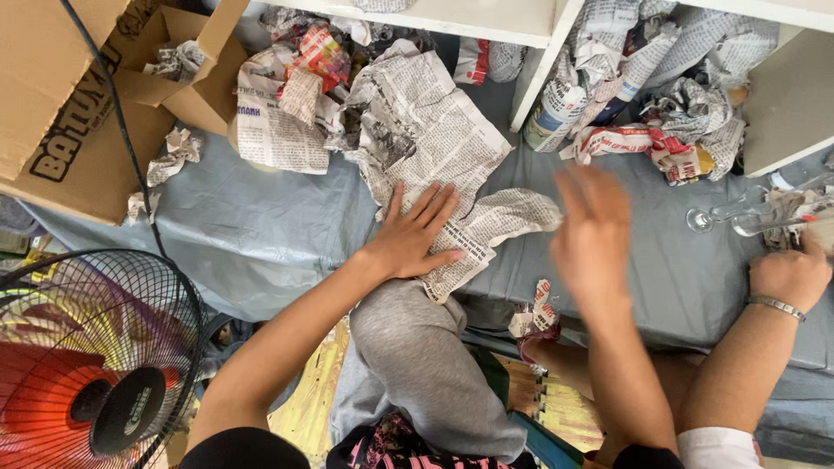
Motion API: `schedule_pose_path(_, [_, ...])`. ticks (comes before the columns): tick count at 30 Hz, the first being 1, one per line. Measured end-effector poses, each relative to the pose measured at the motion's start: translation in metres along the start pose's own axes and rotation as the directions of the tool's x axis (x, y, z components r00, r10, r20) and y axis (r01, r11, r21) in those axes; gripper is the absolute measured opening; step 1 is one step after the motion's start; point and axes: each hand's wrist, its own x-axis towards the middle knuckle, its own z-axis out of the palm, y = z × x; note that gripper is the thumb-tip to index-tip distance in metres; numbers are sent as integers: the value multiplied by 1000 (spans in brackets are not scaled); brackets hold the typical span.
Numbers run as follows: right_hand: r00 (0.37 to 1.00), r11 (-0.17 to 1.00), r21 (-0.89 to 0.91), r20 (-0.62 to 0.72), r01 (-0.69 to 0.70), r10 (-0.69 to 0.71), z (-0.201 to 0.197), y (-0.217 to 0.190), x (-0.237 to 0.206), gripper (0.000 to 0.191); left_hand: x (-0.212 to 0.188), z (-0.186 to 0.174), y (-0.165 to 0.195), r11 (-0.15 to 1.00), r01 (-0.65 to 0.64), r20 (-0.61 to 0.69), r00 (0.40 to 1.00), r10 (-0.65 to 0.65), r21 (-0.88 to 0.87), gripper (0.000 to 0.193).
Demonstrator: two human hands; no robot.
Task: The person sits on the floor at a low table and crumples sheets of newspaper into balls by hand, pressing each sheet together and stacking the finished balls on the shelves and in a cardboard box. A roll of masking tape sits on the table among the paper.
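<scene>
Now, left hand [415, 233]: flat, fingers spread wide, pressing on the crumpled newspaper sheet [434, 148].
Right hand [592, 227]: open, holding nothing, blurry, just right of the sheet.
Sheet: on the grey cloth [252, 226].
Other person's hand [790, 274]: near a glass [725, 211].

- One view only, from a camera worn on the person's head; no second view shares the scene.
- It looks steeply down and forward over the person's own arms and a bent knee in grey cloth [426, 365].
- Range is close: the forearms enter from the bottom edge.
- The grey sheet [261, 226] on the floor fills the middle.
- The top edge reaches a white shelf [486, 19], a cardboard box [61, 95] at upper left, and a fan [87, 365] at lower left.
</scene>
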Motion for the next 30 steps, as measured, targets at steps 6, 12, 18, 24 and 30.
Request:
schedule_pose_path(6, [905, 922, 316, 285, 222, -316, 72, -40, -26, 56, 3, -3, -16, 992, -112, -49, 992, 115, 62, 102])
schedule_pose_path(12, [790, 907, 332, 466, 261, -398, 91, -7, -24, 71, -2, -9, -19, 988, -152, -69, 986, 154, 31, 102])
schedule_pose_path(18, [844, 916, 367, 432, 159, -320, 87, 25, -22, 70, 2, -18, -17, 984, -169, -28, 985, 171, 64, 99])
schedule_pose_path(24, [982, 946, 267, 90, -185, 167, 78, 72, -59, 57, 4, -23, -17, 967, -253, -1, 967, 253, 20, 100])
schedule_pose_path(30, [539, 598, 468, -271, -651, 798, 72, 158, -94, 75, 9, -26, -16, 947, -321, 27, 947, 321, -11, 100])
